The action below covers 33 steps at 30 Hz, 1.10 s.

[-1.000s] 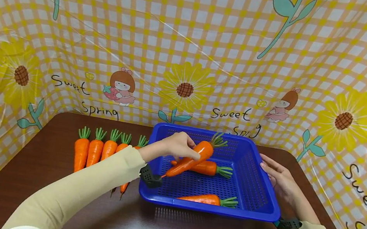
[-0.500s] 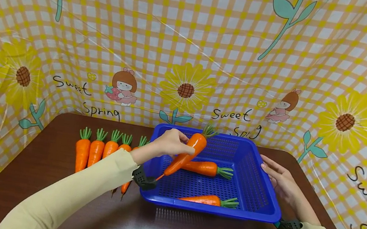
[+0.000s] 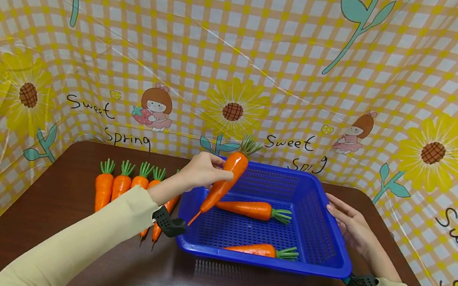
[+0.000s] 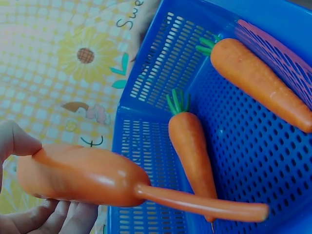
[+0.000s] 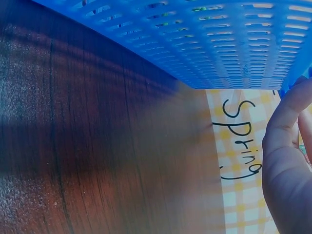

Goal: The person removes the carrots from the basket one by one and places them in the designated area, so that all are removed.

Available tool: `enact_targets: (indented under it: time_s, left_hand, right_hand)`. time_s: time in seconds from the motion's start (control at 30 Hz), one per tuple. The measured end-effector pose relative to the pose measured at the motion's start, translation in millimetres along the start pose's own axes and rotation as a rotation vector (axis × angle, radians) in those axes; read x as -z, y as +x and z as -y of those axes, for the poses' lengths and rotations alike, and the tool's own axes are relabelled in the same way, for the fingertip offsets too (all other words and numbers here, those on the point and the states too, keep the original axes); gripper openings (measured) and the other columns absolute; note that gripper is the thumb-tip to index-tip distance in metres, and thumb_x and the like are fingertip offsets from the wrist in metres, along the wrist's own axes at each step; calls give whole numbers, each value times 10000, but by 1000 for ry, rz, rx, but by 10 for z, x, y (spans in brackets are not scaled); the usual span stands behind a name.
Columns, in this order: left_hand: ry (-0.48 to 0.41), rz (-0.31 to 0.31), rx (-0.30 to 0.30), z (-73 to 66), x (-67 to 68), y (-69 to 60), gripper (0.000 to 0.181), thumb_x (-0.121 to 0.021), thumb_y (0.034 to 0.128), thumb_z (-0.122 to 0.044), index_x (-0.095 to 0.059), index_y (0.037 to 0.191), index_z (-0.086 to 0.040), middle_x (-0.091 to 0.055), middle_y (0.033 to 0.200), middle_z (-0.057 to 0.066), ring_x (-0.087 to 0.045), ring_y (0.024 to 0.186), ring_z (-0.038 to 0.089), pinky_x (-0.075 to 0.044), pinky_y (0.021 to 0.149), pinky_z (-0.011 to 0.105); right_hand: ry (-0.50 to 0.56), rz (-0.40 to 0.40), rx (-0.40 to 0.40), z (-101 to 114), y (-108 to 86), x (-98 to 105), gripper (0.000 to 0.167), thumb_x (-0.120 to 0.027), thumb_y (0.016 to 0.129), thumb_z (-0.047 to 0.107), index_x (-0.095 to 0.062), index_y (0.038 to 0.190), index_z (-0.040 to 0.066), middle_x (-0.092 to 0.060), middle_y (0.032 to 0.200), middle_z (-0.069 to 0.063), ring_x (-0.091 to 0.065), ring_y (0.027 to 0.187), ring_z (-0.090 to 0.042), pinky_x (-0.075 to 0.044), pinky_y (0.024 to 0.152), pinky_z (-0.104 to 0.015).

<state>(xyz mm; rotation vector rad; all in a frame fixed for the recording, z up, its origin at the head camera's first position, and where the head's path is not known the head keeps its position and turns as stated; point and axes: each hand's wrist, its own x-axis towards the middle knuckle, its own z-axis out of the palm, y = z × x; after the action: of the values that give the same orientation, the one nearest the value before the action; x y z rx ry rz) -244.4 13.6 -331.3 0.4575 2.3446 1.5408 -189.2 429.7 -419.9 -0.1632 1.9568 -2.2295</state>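
Observation:
My left hand (image 3: pixel 203 171) grips a glossy orange carrot (image 3: pixel 233 169) with a green top, held tilted above the left side of a blue perforated plastic basket (image 3: pixel 265 261). Its thumb lies along one side of the carrot, as the left wrist view also shows, and the thin tail points toward me. Two more carrots lie on the basket floor: one in the middle (image 3: pixel 252 210), one by the near wall (image 3: pixel 257 249), partly hidden by the rim. At the basket's right rim, my right hand (image 3: pixel 354 231) holds on with thumb and fingertips; part of that hold is hidden.
Several carrots (image 3: pixel 103 189) lie in a row on the brown wooden table (image 3: pixel 39 214) left of the basket, tops pointing away. My left forearm covers part of them. A yellow checked cloth (image 3: pixel 296 40) with sunflowers hangs behind and at both sides.
My left hand has moved left and a little up with the carrot, which now stands more upright. The carrot in the middle shows more fully. My right hand stays at the rim.

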Motion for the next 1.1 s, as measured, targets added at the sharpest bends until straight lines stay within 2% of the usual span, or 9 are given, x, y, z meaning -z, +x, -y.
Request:
enact_targets:
  time_s: [0.27, 0.5, 0.67, 0.83, 0.97, 1.1]
  left_hand:
    - [-17, -62, 26, 55, 143, -75, 526, -678, 821, -223, -576, 1295, -18, -658, 1196, 159, -668, 988, 260, -597, 650, 331]
    - [-34, -91, 30, 74, 298, -147, 554, -678, 830, -225, -548, 1326, -15, -630, 1226, 174, -652, 1019, 279, -597, 670, 333]
    - [-11, -106, 33, 84, 422, -207, 601, -672, 849, -243, -497, 1376, -14, -573, 1312, 186, -614, 1104, 312, -594, 693, 334]
    - [19, -121, 31, 143, 521, -247, 600, -659, 861, -252, -488, 1386, -17, -548, 1349, 189, -603, 1119, 309, -591, 714, 348]
    - [17, -138, 31, 199, 564, -278, 610, -661, 861, -252, -480, 1394, -16, -534, 1375, 185, -578, 1174, 305, -590, 751, 391]
    - [-5, -162, 47, 262, 583, -295, 621, -667, 856, -249, -475, 1401, -21, -522, 1389, 180, -540, 1230, 297, -589, 764, 380]
  right_hand:
    - [-16, -15, -4, 1, 3, -24, 351, -444, 1016, 84, -636, 1220, 295, -713, 1080, 97, -697, 900, -72, -578, 733, -224]
    - [-28, -12, -5, 7, 15, -36, 354, -437, 1018, 83, -619, 1239, 291, -708, 1089, 99, -698, 906, -75, -578, 734, -226]
    - [-30, -15, -5, 15, 18, -42, 351, -440, 1018, 88, -612, 1248, 289, -706, 1092, 102, -697, 905, -76, -578, 734, -225]
    - [-39, -20, -9, 10, 18, -32, 349, -446, 1017, 96, -619, 1240, 303, -706, 1090, 110, -694, 912, -67, -576, 738, -222]
    - [-44, -15, 0, -3, 10, -17, 357, -441, 1019, 94, -613, 1249, 307, -702, 1099, 116, -687, 927, -57, -573, 745, -219]
    - [-37, -9, 9, -12, 1, -4, 371, -429, 1022, 84, -609, 1264, 300, -700, 1107, 116, -687, 926, -58, -574, 741, -220]
